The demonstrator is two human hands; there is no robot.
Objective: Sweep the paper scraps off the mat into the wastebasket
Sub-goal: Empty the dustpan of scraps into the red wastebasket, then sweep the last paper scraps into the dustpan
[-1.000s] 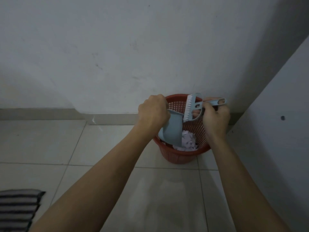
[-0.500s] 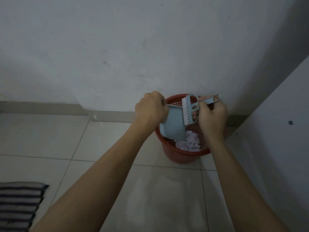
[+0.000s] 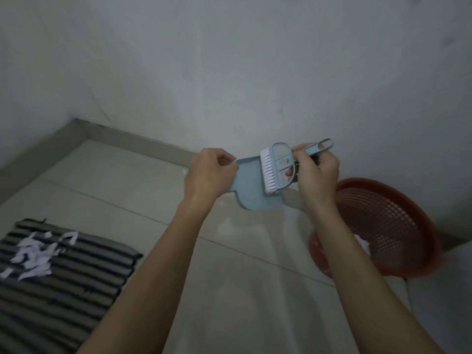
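My left hand [image 3: 208,175] grips the handle of a light blue dustpan [image 3: 249,185], held up in the air over the floor tiles. My right hand [image 3: 315,172] grips the handle of a matching blue brush [image 3: 277,168], whose white bristles lie against the pan. The red mesh wastebasket [image 3: 388,226] stands at the right by the wall, below and right of my right hand, with white paper showing inside. The grey striped mat [image 3: 76,272] lies at the lower left with several white paper scraps [image 3: 33,254] on it.
A pale wall fills the upper view, with a grey skirting strip [image 3: 127,136] along its foot. Beige floor tiles [image 3: 242,290] lie between the mat and the wastebasket. A second wall [image 3: 439,302] rises at the lower right corner.
Both hands have lifted the dustpan and brush out of the wastebasket and away to its left. The view has swung left, so the mat and its scraps have come into sight.
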